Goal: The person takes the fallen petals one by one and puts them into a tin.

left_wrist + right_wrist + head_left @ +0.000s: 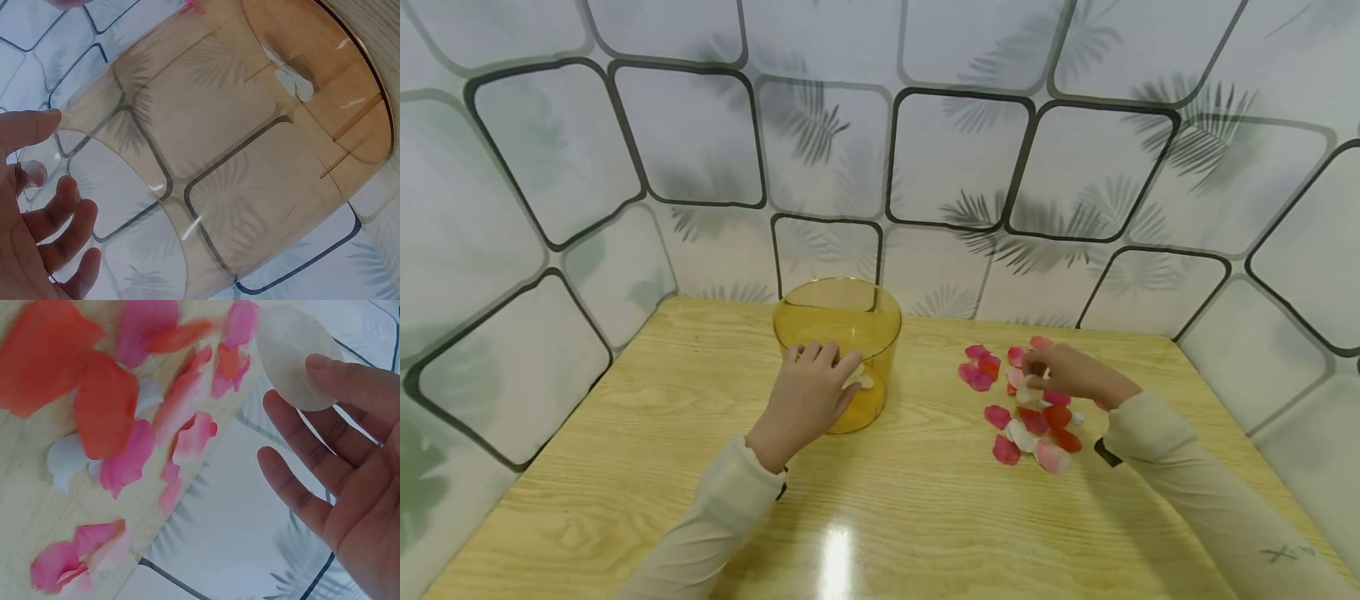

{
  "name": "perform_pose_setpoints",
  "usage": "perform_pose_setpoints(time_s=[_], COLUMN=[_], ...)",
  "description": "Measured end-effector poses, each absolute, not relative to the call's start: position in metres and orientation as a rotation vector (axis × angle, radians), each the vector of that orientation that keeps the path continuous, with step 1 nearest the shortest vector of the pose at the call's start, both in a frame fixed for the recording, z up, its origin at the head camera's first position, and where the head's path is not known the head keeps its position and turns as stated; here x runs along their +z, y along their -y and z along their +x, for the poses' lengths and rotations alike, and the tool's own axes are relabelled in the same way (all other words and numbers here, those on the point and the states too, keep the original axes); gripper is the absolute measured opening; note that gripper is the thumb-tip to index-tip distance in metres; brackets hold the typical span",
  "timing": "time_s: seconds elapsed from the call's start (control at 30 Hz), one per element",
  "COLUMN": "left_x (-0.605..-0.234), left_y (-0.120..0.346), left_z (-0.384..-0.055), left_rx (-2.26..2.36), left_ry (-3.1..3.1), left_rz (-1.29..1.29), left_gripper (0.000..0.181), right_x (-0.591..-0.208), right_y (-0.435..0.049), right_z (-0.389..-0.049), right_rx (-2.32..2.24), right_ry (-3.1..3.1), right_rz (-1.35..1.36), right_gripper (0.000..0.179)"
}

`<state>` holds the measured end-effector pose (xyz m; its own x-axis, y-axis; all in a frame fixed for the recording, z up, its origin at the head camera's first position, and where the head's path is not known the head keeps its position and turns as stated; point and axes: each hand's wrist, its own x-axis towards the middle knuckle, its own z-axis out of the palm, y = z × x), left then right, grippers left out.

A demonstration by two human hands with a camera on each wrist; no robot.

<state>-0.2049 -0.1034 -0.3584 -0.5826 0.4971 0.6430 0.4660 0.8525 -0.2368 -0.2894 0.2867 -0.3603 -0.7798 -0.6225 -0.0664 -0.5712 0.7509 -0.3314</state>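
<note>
My right hand (1067,372) pinches a white petal (290,359) between thumb and fingers, just above loose petals; its other fingers are spread in the right wrist view. At the near rim of a clear amber container (880,346) is my left hand (808,396). Its loosely bent fingers (69,231) lie over the opening, with the thumb apart from them. White petals (294,81) lie on the container's bottom. Scattered to the right of it on the table are red, pink and white petals, such as a red petal (106,406) and a magenta one (997,416).
The light wooden table (917,517) ends at a patterned wall covering (958,158) at the back and sides. The container stands near the back edge, left of the petals. Some petals lie close to the far edge.
</note>
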Motion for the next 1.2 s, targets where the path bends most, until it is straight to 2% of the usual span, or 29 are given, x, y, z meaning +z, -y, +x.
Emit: perform_pose_setpoints(time_s=[0.37,0.83,1.0,1.2], left_x=[-0.358,-0.363,-0.362,-0.363], left_y=[0.105,0.100,0.099,0.098], left_z=[-0.205,-0.204,-0.203,-0.203], left_rx=[0.048,0.058,0.076,0.035], left_ry=[2.279,2.295,2.298,2.285], left_rz=[-0.699,-0.648,-0.610,-0.606], left_gripper=[0.036,0.036,0.042,0.035], right_x=[-0.335,-0.270,-0.263,-0.270], right_y=[-0.264,-0.168,-0.133,-0.102], right_z=[-0.293,-0.304,-0.304,-0.309], right_rx=[-0.485,-0.607,-0.698,-0.625], right_ry=[-2.850,-2.921,-2.875,-2.824], right_rz=[-1.003,-1.265,-1.326,-1.370], right_gripper=[0.009,0.005,0.006,0.011])
